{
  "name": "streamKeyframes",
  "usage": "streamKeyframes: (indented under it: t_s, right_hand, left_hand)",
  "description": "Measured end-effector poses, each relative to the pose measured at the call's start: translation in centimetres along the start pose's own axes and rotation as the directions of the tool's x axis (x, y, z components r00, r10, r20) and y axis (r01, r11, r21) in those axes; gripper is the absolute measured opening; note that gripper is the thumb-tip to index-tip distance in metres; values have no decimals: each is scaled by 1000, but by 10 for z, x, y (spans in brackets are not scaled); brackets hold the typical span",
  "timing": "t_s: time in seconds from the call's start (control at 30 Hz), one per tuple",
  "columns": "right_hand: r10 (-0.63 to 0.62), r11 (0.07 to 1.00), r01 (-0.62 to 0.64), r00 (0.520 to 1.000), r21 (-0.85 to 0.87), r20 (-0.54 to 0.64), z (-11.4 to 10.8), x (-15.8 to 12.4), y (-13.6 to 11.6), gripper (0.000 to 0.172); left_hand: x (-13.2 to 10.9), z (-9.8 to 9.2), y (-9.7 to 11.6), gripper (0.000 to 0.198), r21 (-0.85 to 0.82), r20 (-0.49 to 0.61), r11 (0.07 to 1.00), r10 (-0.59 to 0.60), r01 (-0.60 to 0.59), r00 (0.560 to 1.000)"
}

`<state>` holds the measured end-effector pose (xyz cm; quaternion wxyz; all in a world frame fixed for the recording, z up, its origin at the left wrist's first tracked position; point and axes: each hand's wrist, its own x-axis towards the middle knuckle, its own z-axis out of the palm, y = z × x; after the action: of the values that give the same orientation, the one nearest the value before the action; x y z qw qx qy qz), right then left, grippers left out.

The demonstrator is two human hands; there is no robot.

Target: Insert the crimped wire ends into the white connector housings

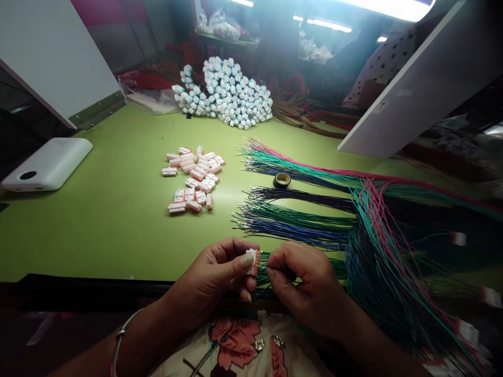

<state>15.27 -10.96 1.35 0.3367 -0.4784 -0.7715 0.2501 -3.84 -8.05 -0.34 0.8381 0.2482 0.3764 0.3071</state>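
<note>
Near the table's front edge, my left hand (223, 269) grips a small white and orange connector housing (253, 262) between thumb and fingers. My right hand (302, 277) is closed in a pinch just right of the housing, on a thin wire whose metal tip points at the housing's orange side. The wire is mostly hidden by my fingers, and its colour cannot be made out. Behind my right hand lie green wires (338, 268). Further up the table, loose connector housings (198, 170) of the same kind lie in a scattered group.
Bundles of blue (310, 234), green and pink wires with metal tips stretch across the right side. A tape roll (282, 180) sits against them. A white power bank (47, 163) lies at left. White connectors (231, 94) are heaped at the back, between upright panels (401, 78).
</note>
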Motion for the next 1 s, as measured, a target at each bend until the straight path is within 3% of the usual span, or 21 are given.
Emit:
streamKeyframes:
  t_s: [0.2, 0.4, 0.73, 1.0]
  right_hand:
    - [-102, 986, 101, 995, -132, -2, 2, 0, 1, 13]
    - [-133, 985, 131, 991, -114, -9, 5, -2, 1, 13]
    - [-34, 999, 35, 999, -30, 29, 3, -2, 1, 11]
    - [-87, 996, 87, 996, -28, 7, 11, -2, 4, 13]
  left_hand:
    - [1, -2, 0, 16, 29, 14, 1000, 8, -8, 1000]
    - [0, 0, 0, 17, 63, 8, 998, 11, -12, 1000]
    - [0, 5, 2, 17, 108, -11, 992, 61, -60, 998]
    - [-1, 8, 1, 21, 165, -13, 982, 98, -95, 995]
